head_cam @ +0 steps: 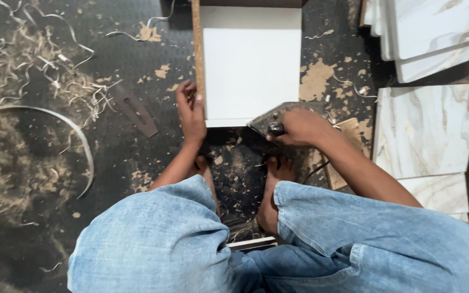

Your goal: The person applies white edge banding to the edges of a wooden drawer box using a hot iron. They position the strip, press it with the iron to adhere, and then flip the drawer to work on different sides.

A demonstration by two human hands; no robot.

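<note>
Left hand (191,115) flat, fingers loose, bracing raw left edge of white laminated chipboard panel (252,70). Right hand (299,127) clamped around dusty grey power tool (278,116) at panel's near edge. Black rubber mat (120,157) open beyond left hand.

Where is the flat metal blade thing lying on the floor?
In the head view, the dark metal blade lies on the black floor mat, left of the person's left hand and the white board, beside curly shavings.
</note>
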